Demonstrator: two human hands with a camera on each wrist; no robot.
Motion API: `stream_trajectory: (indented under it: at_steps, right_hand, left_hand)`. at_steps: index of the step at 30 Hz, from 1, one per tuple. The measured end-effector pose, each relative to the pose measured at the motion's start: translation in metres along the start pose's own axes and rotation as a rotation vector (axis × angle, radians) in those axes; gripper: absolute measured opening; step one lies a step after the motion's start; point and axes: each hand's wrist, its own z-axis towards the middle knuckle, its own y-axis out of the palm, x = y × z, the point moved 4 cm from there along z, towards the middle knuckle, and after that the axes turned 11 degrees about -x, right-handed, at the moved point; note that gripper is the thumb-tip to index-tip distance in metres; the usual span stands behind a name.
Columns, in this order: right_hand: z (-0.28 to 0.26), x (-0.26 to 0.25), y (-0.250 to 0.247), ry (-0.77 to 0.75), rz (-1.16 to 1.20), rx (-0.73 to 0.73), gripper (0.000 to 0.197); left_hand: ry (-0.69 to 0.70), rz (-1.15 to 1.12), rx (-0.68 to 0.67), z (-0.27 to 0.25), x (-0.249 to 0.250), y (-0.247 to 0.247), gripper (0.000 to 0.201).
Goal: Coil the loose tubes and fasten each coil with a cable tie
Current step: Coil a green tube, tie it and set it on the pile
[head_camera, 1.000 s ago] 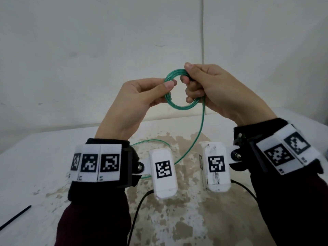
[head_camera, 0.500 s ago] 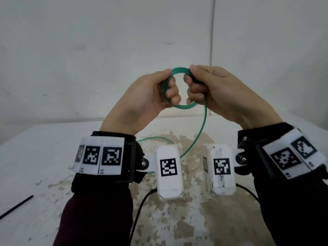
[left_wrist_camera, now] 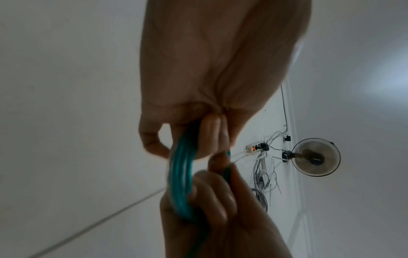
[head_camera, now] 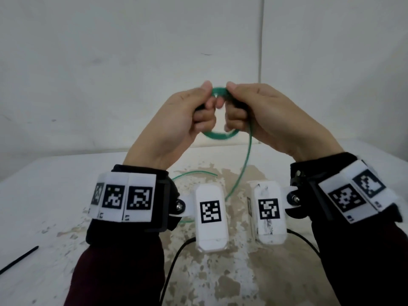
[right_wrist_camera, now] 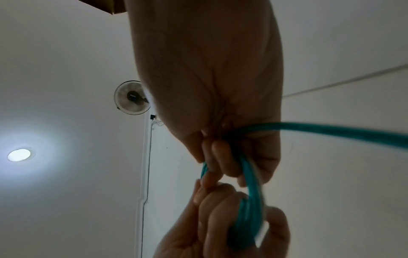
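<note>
While both hands grip, green tube coil half hidden, blurred

Left hand and right hand both grip the green tube coil

Your left hand has closed in on the coiled green plastic tube: a second ago only its thumb and fingertip touched the coil's left edge, and now its fingers curl round that side in a full grip. Your right hand has drawn nearer, so both thumbs nearly meet on top. The coil now looks flatter.
</note>
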Motion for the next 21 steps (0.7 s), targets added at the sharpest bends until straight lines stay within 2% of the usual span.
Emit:
stream_trajectory:
  at_steps: [2,5,8,13,17,21]
  right_hand:
    - [0.0014,-0.0005,-0.0008,-0.033,0.092,0.025,0.038]
    - [-0.0001,-0.0018,-0.0038,-0.066,0.082,0.012,0.037]
    - [0.0001,0.0,-0.0033,-0.044,-0.024,0.008,0.036]
    - [0.0042,0.0013,-0.0001,-0.07,0.165,0.049,0.038]
    - [0.0029,0.0025,0.0002,-0.032,0.087,0.023,0.038]
    - [0.0038,0.0033,-0.0007,0.005,0.139,0.062,0.039]
  left_hand:
    - [0.055,-0.07,0.047,0.0002,0.0038,-0.0039,0.038]
    - [0.03,-0.143,0.007,0.0004,0.0033,0.0004,0.038]
    - [-0.01,-0.06,-0.056,0.0005,-0.0005,0.0045,0.04]
    - [0.069,-0.083,0.032,0.0018,0.0028,0.0024,0.04]
    - [-0.013,-0.054,-0.029,0.0005,0.0012,0.0053,0.037]
    - [0.05,-0.021,0.06,0.0002,0.0021,-0.001,0.04]
